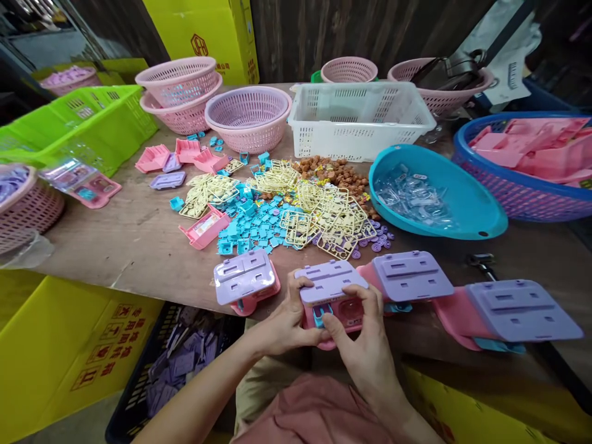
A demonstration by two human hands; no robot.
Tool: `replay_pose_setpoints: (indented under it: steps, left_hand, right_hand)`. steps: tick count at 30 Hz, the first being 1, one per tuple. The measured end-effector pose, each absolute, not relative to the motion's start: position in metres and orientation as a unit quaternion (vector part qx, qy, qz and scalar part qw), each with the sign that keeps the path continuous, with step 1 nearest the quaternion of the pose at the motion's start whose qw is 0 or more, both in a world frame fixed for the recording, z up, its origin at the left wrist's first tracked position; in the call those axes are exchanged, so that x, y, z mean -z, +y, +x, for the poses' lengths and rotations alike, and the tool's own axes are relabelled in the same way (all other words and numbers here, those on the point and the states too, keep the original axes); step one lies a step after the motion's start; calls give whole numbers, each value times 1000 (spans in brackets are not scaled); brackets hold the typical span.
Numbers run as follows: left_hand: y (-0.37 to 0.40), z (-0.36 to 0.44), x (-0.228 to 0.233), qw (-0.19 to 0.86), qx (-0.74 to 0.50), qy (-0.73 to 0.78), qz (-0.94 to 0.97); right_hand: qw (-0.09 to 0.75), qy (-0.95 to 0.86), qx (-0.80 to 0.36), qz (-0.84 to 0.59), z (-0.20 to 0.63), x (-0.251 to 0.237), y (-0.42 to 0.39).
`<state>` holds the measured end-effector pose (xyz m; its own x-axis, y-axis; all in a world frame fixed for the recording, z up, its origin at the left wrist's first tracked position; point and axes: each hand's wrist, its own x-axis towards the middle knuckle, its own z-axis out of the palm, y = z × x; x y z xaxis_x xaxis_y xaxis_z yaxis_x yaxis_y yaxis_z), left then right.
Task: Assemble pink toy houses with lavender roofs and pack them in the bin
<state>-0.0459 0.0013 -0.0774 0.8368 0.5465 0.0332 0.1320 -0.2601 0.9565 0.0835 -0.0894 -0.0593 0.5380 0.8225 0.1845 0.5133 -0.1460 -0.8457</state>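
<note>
Table (139, 246) takes up most of the view, a worn wooden top, and I'll place everything off the toy house piece (329, 295) being held at its near edge. Far behind it sit pink baskets (250, 117) and a white crate (358, 120). Off to its right there's a blue basket (522, 203) full of pink shells, and closer in, a teal bowl (462, 203) of clear plastic bits. Just behind it is the loose parts pile: cream frames (319, 216), small teal pieces (252, 225) and brown bits (333, 169).

Progress-wise, I'd say it's early to middling. Three purple-roofed units look put together and parked beside the held one: one just to its left (245, 280), two to its right (411, 275) (520, 308). The parts pile behind is still big, so it looks like plenty remains. Below the table edge, left of the held piece, a dark crate (171, 364) holds more purple roofs.

Left hand (282, 324) is curled around the piece's left side, thumb up on the purple roof, a proper grip. Right hand (365, 345) is partly closed, fingers on the pink front, thumb and forefinger near a small teal part (320, 314) set in the front. Can't tell if that part is fully seated.
</note>
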Motion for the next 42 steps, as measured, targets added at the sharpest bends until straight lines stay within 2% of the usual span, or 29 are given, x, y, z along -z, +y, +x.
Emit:
replay_pose_setpoints:
  steps: [5,11,18,25,30,33,36,39,42]
  left_hand:
    - [6,-50,67,579,-132,206,777]
    - [-2,-48,66,555,-162,228,783]
    - [2,-48,76,569,-182,222,771]
    - [0,-46,77,571,-198,254,755]
    - [4,-42,83,571,-224,228,756]
    - [-3,-34,92,520,-242,226,787]
    - [-11,-31,95,397,-310,262,823]
    - [13,-44,75,278,-393,280,831]
    - [82,-62,39,204,-310,388,844]
  right_hand:
    - [441,-462,-163,-752,78,61,-90]
    - [451,-445,-125,-763,76,61,-90]
    - [417,-525,-219,-709,103,60,-92]
    - [440,-504,-160,-726,100,59,-86]
    - [404,-555,-113,-719,109,80,-87]
    - [379,-593,-68,-707,119,96,-86]
    - [351,-626,-19,-696,127,105,-85]
    - [352,-632,17,-690,126,100,-86]
    - [407,-603,56,-684,113,86,-89]
